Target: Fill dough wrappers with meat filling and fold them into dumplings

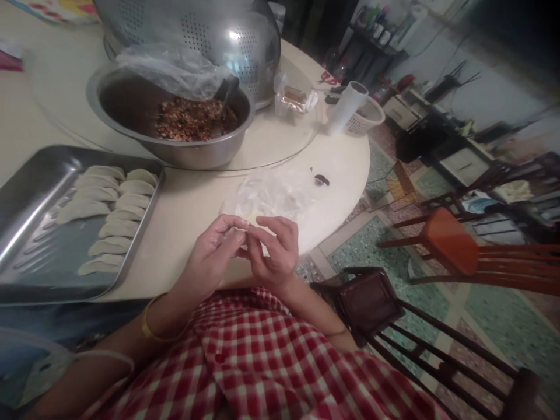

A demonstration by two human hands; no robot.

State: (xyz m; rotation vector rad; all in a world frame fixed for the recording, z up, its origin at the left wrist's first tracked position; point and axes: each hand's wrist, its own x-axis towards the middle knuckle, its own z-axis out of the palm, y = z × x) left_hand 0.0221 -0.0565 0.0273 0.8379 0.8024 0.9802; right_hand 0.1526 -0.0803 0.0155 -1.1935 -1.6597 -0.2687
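Observation:
My left hand (216,248) and my right hand (275,248) meet at the table's front edge, fingertips pinched together on a dumpling. Most of that dumpling is hidden by the fingers; only a little pale dough shows. Just beyond my hands lies a crumpled clear plastic bag (275,192). On the left, a metal tray (144,242) holds several folded dumplings (116,228) in two rows. A steel bowl (192,153) behind holds brown chopped filling (188,119), with a dark-handled utensil (227,93) in it and a plastic bag (175,70) draped over its rim.
A large perforated steel colander (219,35) stands behind the bowl on a glass turntable. Toward the right edge are a wrapped package (293,100), a plastic roll (349,108) and a white basket (370,116). Wooden chairs (371,300) stand to the right.

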